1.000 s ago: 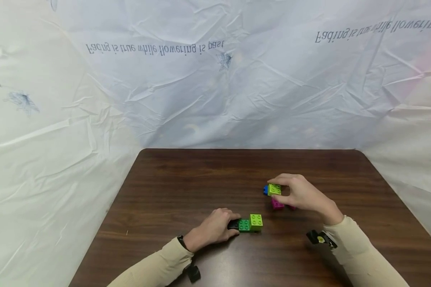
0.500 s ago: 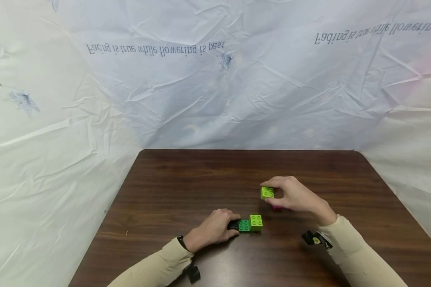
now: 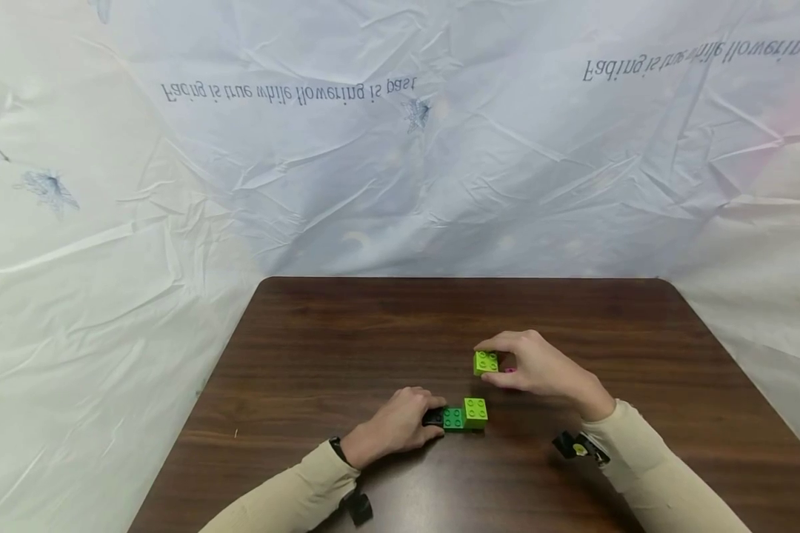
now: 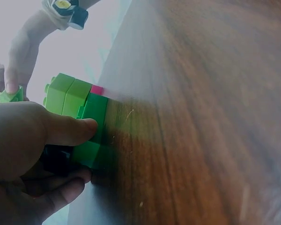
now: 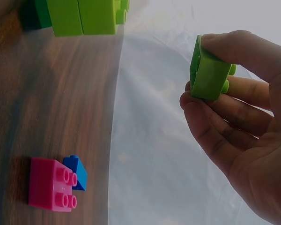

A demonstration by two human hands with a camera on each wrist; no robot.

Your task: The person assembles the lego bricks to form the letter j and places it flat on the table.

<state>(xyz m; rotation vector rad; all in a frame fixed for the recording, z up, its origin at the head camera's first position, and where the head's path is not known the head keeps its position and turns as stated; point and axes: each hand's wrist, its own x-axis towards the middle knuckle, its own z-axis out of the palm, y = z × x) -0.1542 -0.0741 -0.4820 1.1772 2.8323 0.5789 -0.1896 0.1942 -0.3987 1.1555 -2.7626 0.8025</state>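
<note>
Well inside table edges (image 3: 463,280), right grip (image 3: 541,367) pinches brick (image 3: 484,363)

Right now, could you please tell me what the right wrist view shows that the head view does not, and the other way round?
Only the right wrist view shows the blue brick, near the pink brick. Only the head view shows the black brick in the left hand, both sleeves and the lettering on the sheet. Both show the sheet, the tabletop, the lime stack, the right hand holding a lime brick, and the pink brick, mostly hidden in the head view.
</note>
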